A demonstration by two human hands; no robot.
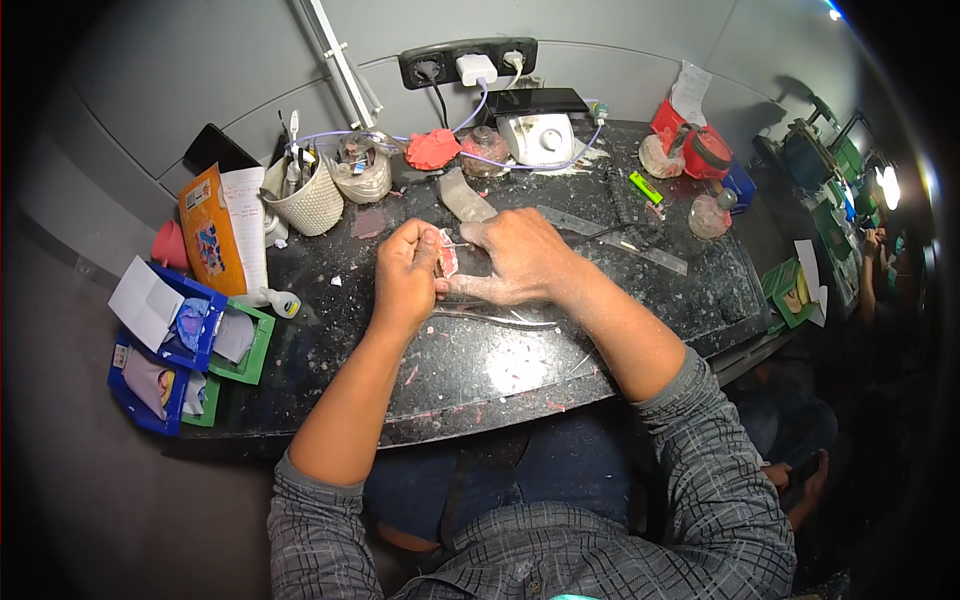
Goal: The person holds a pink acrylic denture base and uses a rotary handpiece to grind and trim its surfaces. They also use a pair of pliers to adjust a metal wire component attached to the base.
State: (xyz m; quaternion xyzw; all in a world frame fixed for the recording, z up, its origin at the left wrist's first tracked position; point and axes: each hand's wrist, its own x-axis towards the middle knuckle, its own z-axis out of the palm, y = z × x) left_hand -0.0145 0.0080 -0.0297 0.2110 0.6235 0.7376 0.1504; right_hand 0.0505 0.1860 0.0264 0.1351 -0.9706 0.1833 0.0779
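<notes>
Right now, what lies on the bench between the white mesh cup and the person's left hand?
In the head view, between the mesh cup and the left hand lies a small pinkish flat piece on dusty black benchtop.

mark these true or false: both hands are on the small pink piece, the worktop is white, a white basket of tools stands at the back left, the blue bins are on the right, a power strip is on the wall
1. Both the left hand and the right hand hold the small pink piece: true.
2. The worktop is white: false, it is dark speckled stone.
3. A white basket of tools stands at the back left: true.
4. The blue bins are on the right: false, they sit at the left edge.
5. A power strip is on the wall: true.
</notes>
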